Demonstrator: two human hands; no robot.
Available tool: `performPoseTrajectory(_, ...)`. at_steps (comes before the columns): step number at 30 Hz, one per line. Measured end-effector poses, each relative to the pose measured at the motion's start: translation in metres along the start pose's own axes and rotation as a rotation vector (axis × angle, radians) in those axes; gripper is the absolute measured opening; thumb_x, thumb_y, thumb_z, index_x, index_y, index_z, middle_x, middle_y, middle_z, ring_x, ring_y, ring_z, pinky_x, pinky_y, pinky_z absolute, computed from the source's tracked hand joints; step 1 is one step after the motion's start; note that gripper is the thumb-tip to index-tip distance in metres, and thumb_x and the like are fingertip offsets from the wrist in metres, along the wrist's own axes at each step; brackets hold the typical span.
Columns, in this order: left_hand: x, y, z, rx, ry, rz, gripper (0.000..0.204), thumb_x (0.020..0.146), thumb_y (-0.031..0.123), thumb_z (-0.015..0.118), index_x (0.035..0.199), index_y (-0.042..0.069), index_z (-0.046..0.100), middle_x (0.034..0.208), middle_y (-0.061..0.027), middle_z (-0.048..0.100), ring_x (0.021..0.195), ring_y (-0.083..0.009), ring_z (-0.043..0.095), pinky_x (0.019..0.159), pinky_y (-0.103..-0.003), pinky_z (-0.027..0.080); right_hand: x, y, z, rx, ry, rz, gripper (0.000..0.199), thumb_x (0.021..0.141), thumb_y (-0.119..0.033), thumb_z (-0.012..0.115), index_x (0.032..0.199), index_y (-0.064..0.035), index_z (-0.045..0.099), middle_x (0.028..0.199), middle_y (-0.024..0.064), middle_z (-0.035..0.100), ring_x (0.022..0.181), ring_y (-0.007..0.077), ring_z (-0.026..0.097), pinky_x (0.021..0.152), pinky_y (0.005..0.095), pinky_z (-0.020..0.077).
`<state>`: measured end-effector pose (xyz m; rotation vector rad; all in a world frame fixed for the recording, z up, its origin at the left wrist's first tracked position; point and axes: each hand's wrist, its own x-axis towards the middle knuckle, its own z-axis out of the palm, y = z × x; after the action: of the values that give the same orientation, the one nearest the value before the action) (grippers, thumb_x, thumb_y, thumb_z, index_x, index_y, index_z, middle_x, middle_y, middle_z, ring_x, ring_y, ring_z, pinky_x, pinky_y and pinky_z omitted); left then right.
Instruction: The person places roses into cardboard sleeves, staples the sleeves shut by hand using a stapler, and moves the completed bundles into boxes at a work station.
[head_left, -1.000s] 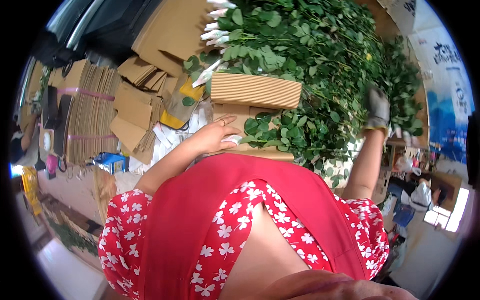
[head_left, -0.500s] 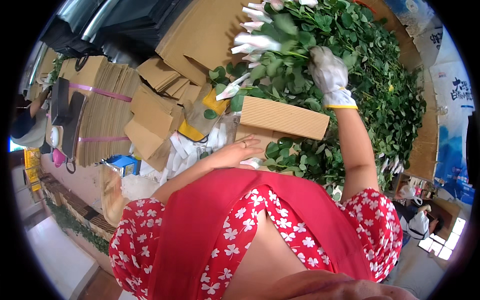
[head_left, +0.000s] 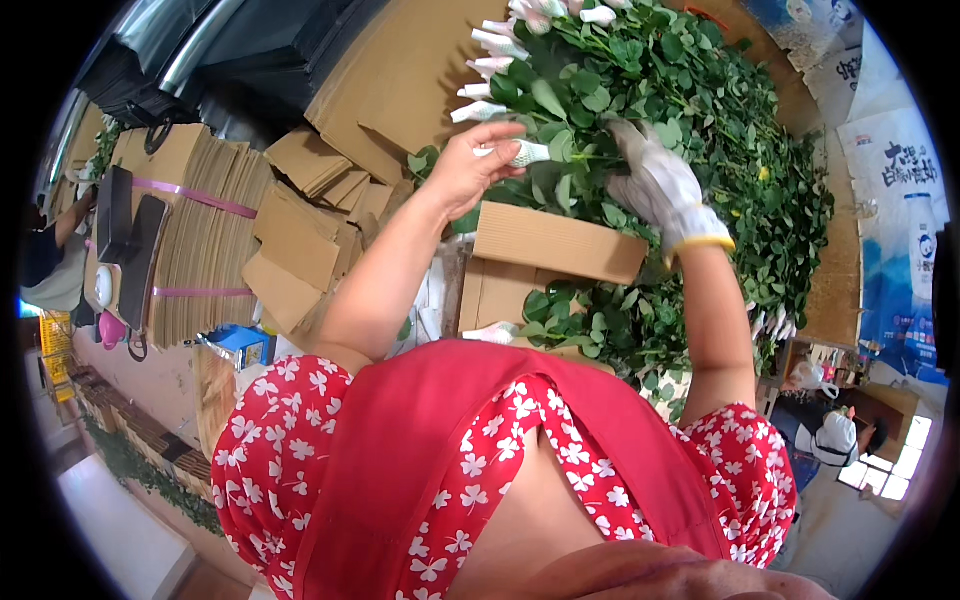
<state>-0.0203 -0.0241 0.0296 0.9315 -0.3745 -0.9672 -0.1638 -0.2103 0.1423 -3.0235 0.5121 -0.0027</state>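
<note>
- The left hand [head_left: 472, 172] is bare, its thumb and fingers pinched on a flower [head_left: 531, 152] whose head is wrapped in a white, fine-meshed net sleeve.
- That flower lies above the left part of the ribbed card, its narrow sleeve pointing left and its leafy side toward the right hand.
- The right hand [head_left: 655, 185] wears a pale, soft knit glove with a yellow cuff edge; it is half curled among the leaves, fingertips partly hidden, so whether it grips anything I cannot tell.
- The ribbed card [head_left: 560, 243] is a long tan block with fine parallel corrugations, lying slantwise below both hands.
- Beneath it is a smooth, flat brown board [head_left: 495, 290].
- Greenery [head_left: 720, 120] is heaped thick to the right: glossy oval leaves, dark and mid green, crowded together.
- Along the heap's upper left side, slim pale sleeves [head_left: 485, 110] stick out in a row, some tinged pink.
- One more sleeved bud [head_left: 492, 333] lies near the apron, beside a leafy clump.
- The apron [head_left: 420, 400] is plain, matte red cloth; the blouse [head_left: 280, 425] has puffed red sleeves printed with white clover shapes.
- Left of the left forearm lie loose, torn-edged cardboard pieces [head_left: 300, 260].
- Farther left stands a tight bundle of flat cardboard [head_left: 200, 235], edges layered, bound by shiny pink straps [head_left: 195, 195].
- A small blue box [head_left: 240, 345] sits just below them.
</note>
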Motion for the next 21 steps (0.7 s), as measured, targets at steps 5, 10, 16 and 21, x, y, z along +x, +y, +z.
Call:
performPoseTrajectory(5, -0.030, 0.028, 0.046, 0.558, -0.018, 0.125, 0.021, 0.083, 0.008, 0.068, 0.103, 0.003, 0.069, 0.099, -0.0063, 0.067, 0.093, -0.0120, 0.060, 0.081, -0.026, 0.048, -0.012, -0.025, -0.005, 0.182, 0.024, -0.241, 0.048, 0.075, -0.014, 0.067, 0.122, -0.0130, 0.055, 0.108, 0.0181, 0.062, 0.088, 0.0333, 0.064, 0.078, 0.0377, 0.0523)
performPoseTrajectory(10, 0.008, 0.042, 0.011, 0.802, -0.301, 0.346, 0.076, 0.072, 0.026, 0.078, 0.137, 0.016, 0.042, 0.122, -0.0095, 0.040, 0.110, -0.0204, 0.051, 0.098, -0.038, 0.042, -0.035, 0.004, -0.027, 0.036, 0.223, -0.051, 0.033, 0.080, -0.004, 0.055, 0.111, -0.0137, 0.062, 0.096, 0.0086, 0.067, 0.078, 0.0236, 0.064, 0.069, 0.0335, 0.0527)
performPoseTrajectory(16, 0.086, -0.031, -0.071, 1.339, 0.380, 0.242, 0.047, 0.076, 0.032, 0.072, 0.112, 0.005, 0.058, 0.109, -0.0182, 0.059, 0.105, -0.0331, 0.057, 0.085, -0.040, 0.047, -0.087, -0.033, -0.091, 0.879, 0.876, 0.047, 0.037, 0.091, -0.022, 0.047, 0.118, 0.0003, 0.057, 0.103, 0.0143, 0.064, 0.072, 0.0180, 0.061, 0.066, 0.0292, 0.0544)
performPoseTrajectory(21, 0.051, 0.006, -0.034, 1.302, 0.314, 0.251, 0.041, 0.080, 0.034, 0.067, 0.110, 0.007, 0.064, 0.093, -0.0191, 0.067, 0.088, -0.0343, 0.065, 0.077, -0.041, 0.051, -0.067, -0.007, -0.027, -0.301, 0.502, -0.255, 0.031, 0.085, -0.010, 0.049, 0.113, -0.0140, 0.061, 0.083, 0.0041, 0.068, 0.068, 0.0199, 0.065, 0.060, 0.0311, 0.0530)
